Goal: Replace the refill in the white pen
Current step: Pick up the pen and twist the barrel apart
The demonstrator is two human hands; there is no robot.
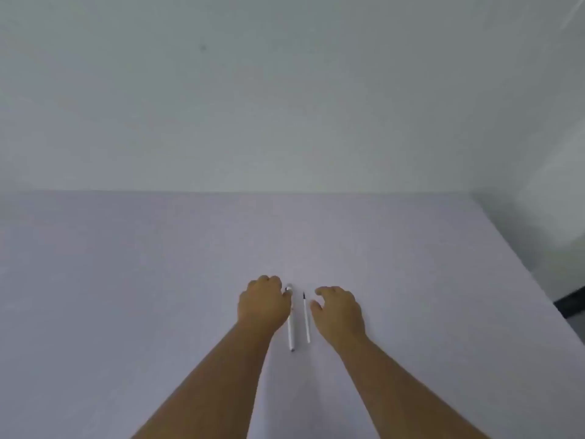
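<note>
A pale lilac surface (126, 280) filled the lower half of the frame, wide and bare on the left. Its far edge ran straight across mid-frame where it met a plain white wall (285, 90). Two bare forearms reached up from the bottom of the frame toward lower centre.

The left hand (262, 307) lay palm down with its fingers curled under; its right edge overlapped the upper part of the white pen (290, 331), but whether the fingers actually gripped it could not be told. The pen lay on the surface, running almost straight up the frame, its lower end free and uncovered.

Just beside it on the right, parallel and apart from it, lay a thin white refill (306, 321) with a dark tip pointing toward the wall.

The right hand (340, 312) was just right of the refill, loosely open, thumb and fingers spread and holding nothing.

At the right of the frame the surface's side edge slanted down toward the lower right, with a dark patch of floor (571, 304) beyond it.
</note>
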